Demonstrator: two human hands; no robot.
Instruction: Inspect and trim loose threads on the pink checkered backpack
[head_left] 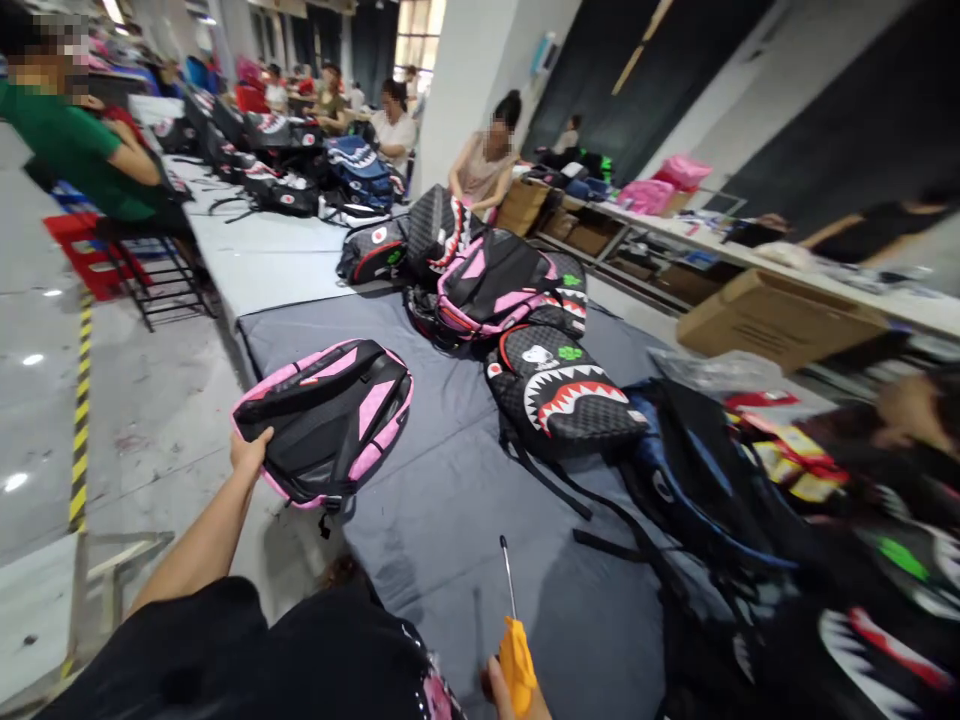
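Observation:
My left hand (249, 455) is closed on the lower left edge of a black and pink backpack (315, 425). The backpack lies with its straps and back panel up, partly over the edge of the grey cloth. In my right hand (499, 688), at the bottom of the view, is an orange-handled tool (516, 660) with a thin metal shaft and a dark tip. Its shaft points up and away from me, over the cloth. Part of the right hand is cut off by the frame.
The grey cloth (450, 480) covers my table. A shark-mouth backpack (570, 395), another pink-trimmed backpack (491, 280) and a blue-edged backpack (697, 480) lie ahead and right. Several people sit around; one in green (90, 150) is at left. A cardboard box (780, 320) stands at right.

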